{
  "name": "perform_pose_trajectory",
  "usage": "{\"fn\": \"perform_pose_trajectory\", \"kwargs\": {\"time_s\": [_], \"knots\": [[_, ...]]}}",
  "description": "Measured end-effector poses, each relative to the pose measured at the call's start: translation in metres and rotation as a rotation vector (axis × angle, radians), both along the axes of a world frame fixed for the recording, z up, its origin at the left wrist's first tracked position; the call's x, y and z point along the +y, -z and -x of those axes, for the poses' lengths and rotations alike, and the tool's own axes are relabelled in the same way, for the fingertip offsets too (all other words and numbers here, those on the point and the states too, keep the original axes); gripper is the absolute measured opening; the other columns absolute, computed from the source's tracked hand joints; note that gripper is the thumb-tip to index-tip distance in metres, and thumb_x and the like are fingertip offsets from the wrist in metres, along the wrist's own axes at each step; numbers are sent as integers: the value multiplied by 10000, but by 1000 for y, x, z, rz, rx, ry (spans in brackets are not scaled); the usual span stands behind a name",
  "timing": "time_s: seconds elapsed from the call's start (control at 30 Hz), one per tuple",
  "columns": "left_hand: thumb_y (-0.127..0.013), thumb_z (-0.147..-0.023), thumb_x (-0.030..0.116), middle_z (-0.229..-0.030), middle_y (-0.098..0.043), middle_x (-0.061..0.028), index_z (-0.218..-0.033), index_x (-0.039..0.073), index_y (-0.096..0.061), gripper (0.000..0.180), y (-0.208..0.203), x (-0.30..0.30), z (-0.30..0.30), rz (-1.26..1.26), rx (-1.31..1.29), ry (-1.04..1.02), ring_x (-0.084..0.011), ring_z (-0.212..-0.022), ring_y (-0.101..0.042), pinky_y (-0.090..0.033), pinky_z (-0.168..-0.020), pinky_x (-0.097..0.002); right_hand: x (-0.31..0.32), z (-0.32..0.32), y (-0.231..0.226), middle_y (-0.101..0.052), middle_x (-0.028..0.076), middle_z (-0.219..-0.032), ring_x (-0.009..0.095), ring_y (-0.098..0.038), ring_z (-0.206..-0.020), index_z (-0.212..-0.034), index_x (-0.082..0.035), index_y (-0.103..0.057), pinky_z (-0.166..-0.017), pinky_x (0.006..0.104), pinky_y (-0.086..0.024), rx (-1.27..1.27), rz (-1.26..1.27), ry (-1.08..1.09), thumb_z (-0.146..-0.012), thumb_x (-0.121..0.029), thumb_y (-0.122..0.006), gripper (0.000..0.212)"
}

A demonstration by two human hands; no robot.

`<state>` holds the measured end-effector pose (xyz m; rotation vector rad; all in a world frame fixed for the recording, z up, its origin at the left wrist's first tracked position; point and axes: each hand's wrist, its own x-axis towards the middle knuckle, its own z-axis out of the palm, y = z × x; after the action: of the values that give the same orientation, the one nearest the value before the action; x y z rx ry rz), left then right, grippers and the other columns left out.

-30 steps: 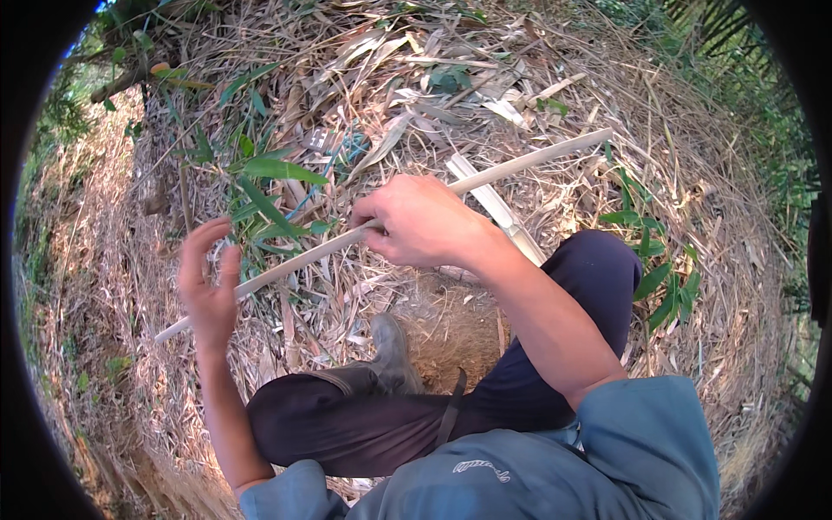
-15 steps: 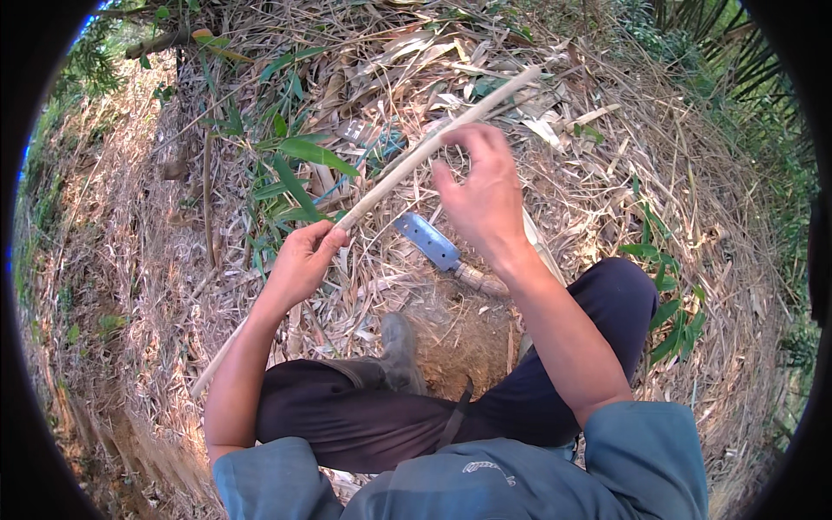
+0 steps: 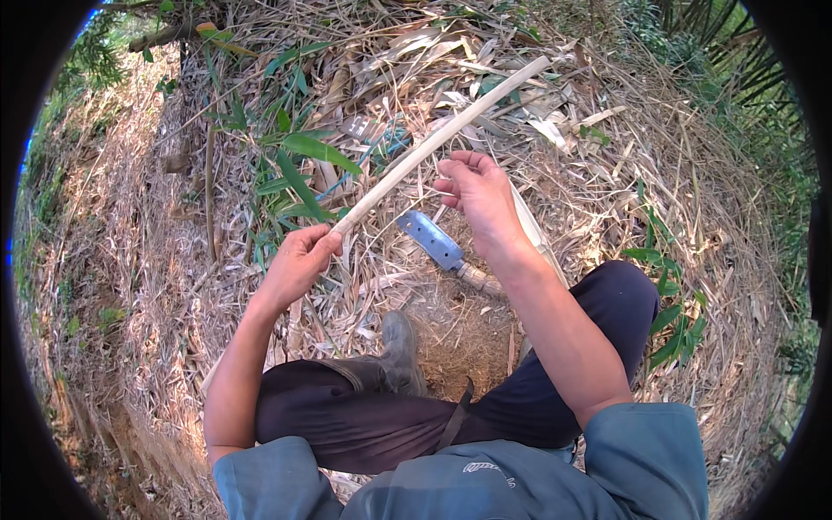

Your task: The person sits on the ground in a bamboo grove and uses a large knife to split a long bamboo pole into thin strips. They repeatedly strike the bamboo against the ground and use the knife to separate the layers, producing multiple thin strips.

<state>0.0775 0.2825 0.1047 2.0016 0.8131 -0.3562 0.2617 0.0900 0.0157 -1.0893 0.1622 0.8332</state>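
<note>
A long pale bamboo strip (image 3: 433, 141) slants from the lower left, behind my left forearm, to the upper right. My left hand (image 3: 299, 264) grips it near its middle, thumb on top. Just below its upper half hovers my right hand (image 3: 479, 199), apart from the strip. Its fingers are curled in toward the thumb, and whether anything thin is pinched there cannot be made out. Between my hands, on the ground, lies a large knife with a broad grey blade (image 3: 430, 240) with holes and a wrapped handle (image 3: 479, 278).
Dry leaves and bamboo litter (image 3: 607, 199) cover the ground. A leafy green shoot (image 3: 316, 152) stands left of the strip, near some blue cord (image 3: 390, 143). More pale strips (image 3: 527, 221) lie behind my right forearm. My boot (image 3: 399, 351) rests beside bare soil.
My right hand has drawn back from the strip toward me, its fingers curling in. The strip's far end has shifted slightly up and right; my left hand keeps hold of it.
</note>
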Motion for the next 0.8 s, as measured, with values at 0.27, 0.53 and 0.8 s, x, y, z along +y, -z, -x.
{"fn": "perform_pose_trajectory", "kwargs": {"time_s": [0.27,0.53,0.8], "knots": [[-541,-1058,289,-641,-350,119,-816,109,-537,302,1,43,21,48,-54,-227,5,-532,-294,-224,-474,-194,-13,-13,-4,-682,36,-996,119,-663,-873,-1141,-55,-613,-790,274,-529,19,-38,-3,-990,-228,-644,231],[-549,-1047,344,-673,-414,50,-824,37,-561,379,16,-5,-2,-220,-220,182,-58,-632,-368,-310,-557,-268,3,19,-11,-719,79,-1138,120,-685,-953,-1324,-12,-615,-797,262,-540,-256,-208,-281,-1025,-248,-623,381],[-633,-952,277,-964,-668,-70,-988,94,-701,198,39,16,-49,-1026,-733,328,-249,-982,-587,-419,-861,-428,0,-1,7,-698,133,-1156,155,-676,-950,-1229,5,-651,-840,274,-555,-412,-337,132,-1050,-200,-557,288]]}}
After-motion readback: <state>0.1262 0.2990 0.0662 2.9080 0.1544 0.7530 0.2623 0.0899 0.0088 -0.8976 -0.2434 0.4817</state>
